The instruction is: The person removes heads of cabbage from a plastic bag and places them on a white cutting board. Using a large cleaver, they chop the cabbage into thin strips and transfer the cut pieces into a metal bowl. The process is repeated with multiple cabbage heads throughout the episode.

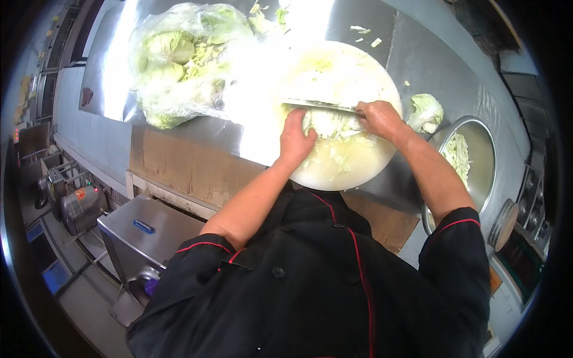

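Note:
On a round cutting board (pixel 353 174) lies cut cabbage (pixel 329 124) between my two hands. My right hand (pixel 380 118) grips a knife (pixel 320 105), whose blade stretches leftward along the far side of the cut cabbage. My left hand (pixel 297 138) rests at the cabbage's left end, fingers bent and thumb towards the near side. Shreds are scattered on the board, its far part washed out by glare. A cabbage piece (pixel 425 112) sits on the metal table just right of the board. Beyond it, nearer me, a steel bowl (pixel 485 165) holds shredded cabbage (pixel 456 154).
A clear plastic bag (pixel 192 67) of cabbages stands on the steel table (pixel 215 134) at left. Loose leaves (pixel 268 22) and scraps lie past the board. A round wooden-looking object (pixel 503 225) is beside the bowl. A steel cabinet (pixel 156 223) stands at lower left.

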The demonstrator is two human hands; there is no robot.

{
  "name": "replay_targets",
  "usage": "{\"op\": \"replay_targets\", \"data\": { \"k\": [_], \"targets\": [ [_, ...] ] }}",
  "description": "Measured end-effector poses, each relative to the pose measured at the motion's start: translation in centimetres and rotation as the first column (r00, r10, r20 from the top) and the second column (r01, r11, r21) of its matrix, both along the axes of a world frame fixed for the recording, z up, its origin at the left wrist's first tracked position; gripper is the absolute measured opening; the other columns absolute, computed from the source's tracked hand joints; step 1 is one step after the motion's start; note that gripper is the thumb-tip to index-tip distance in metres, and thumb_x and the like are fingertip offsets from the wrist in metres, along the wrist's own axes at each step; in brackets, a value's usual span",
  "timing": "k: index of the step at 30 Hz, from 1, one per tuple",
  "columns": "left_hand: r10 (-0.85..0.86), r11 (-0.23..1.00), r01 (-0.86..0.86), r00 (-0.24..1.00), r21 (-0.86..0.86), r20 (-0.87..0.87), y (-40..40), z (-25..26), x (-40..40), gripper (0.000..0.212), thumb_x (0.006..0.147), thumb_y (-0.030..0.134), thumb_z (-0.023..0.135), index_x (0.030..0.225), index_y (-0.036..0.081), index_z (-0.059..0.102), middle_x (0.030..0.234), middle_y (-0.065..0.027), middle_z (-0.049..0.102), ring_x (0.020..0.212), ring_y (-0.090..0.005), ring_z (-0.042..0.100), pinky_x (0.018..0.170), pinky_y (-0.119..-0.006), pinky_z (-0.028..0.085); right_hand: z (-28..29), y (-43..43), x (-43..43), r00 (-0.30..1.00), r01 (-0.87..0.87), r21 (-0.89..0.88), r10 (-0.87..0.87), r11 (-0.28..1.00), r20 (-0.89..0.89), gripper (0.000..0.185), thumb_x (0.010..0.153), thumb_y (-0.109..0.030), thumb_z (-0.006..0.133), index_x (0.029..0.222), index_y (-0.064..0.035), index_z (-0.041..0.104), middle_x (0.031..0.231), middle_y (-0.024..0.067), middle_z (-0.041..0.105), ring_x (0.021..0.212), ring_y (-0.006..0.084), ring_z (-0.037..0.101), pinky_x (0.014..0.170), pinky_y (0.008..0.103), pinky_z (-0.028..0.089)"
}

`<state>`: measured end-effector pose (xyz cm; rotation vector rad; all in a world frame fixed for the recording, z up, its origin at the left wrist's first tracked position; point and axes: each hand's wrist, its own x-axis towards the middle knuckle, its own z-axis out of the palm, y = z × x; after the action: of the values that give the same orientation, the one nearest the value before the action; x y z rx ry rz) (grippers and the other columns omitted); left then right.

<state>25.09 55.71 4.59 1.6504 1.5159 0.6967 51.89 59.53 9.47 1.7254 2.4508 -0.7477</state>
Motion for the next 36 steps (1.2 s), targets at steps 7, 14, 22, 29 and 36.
{"op": "replay_targets", "data": {
  "k": [7,14,22,29,36],
  "targets": [
    [0.063,0.987,-0.072,0.996,-0.144,-0.065,1.1,0.8,-1.3,0.101,0.078,0.040,0.081,0.147,-0.010,0.028,0.141,-0.0276,0.042,0.131,-0.0395,0.044,0.110,-0.045,0.038,8.3,-5.2,1.0,0.772,0.546,-0.169,-0.571,0.820,-0.279,0.026,0.086,-0.026,0.074,0.094,-0.0029,0.068,0.075,0.0161,0.069,0.071,0.0308,0.066,0.070,0.0390,0.052],
    [-0.025,0.964,-0.012,0.990,-0.266,-0.136,5.8,3.0,3.1,0.126,0.068,0.058,0.084,0.153,-0.008,0.018,0.153,-0.0300,0.029,0.143,-0.0429,0.030,0.116,-0.048,0.030,0.8,-15.5,6.5,-0.170,0.671,-0.721,-0.911,0.172,-0.375,0.041,0.095,-0.037,0.068,0.093,0.0035,0.064,0.057,0.0006,0.048,0.041,0.0107,0.043,0.040,0.0293,0.036],
    [-0.109,0.927,-0.013,0.946,-0.374,-0.305,7.7,3.0,8.1,0.142,0.057,0.072,0.084,0.157,-0.001,0.014,0.158,-0.0341,0.012,0.146,-0.0518,0.016,0.115,-0.056,0.031,-3.9,-16.5,8.7,-0.316,0.497,-0.859,-0.895,0.126,-0.314,0.049,0.094,-0.043,0.069,0.101,0.0051,0.062,0.056,-0.0024,0.041,0.042,0.0102,0.040,0.041,0.0291,0.035],
    [-0.135,0.940,-0.007,0.911,-0.342,-0.390,7.7,3.3,9.7,0.143,0.056,0.074,0.084,0.158,0.003,0.013,0.158,-0.0347,0.010,0.148,-0.0503,0.012,0.115,-0.056,0.031,-2.9,-10.9,4.5,-0.093,0.405,-0.890,-0.959,0.209,-0.268,0.052,0.094,-0.047,0.069,0.101,0.0039,0.060,0.057,-0.0015,0.043,0.042,0.0104,0.040,0.041,0.0290,0.034],
    [-0.152,0.957,0.037,0.908,-0.287,-0.390,7.4,2.6,8.4,0.132,0.058,0.067,0.086,0.157,0.005,0.022,0.158,-0.0328,0.017,0.145,-0.0491,0.023,0.117,-0.052,0.031,-2.3,-9.2,-0.8,0.002,0.448,-0.849,-0.950,0.281,-0.313,0.051,0.095,-0.049,0.066,0.087,0.0001,0.053,0.058,0.0007,0.045,0.041,0.0125,0.043,0.037,0.0306,0.036]
  ]
}}
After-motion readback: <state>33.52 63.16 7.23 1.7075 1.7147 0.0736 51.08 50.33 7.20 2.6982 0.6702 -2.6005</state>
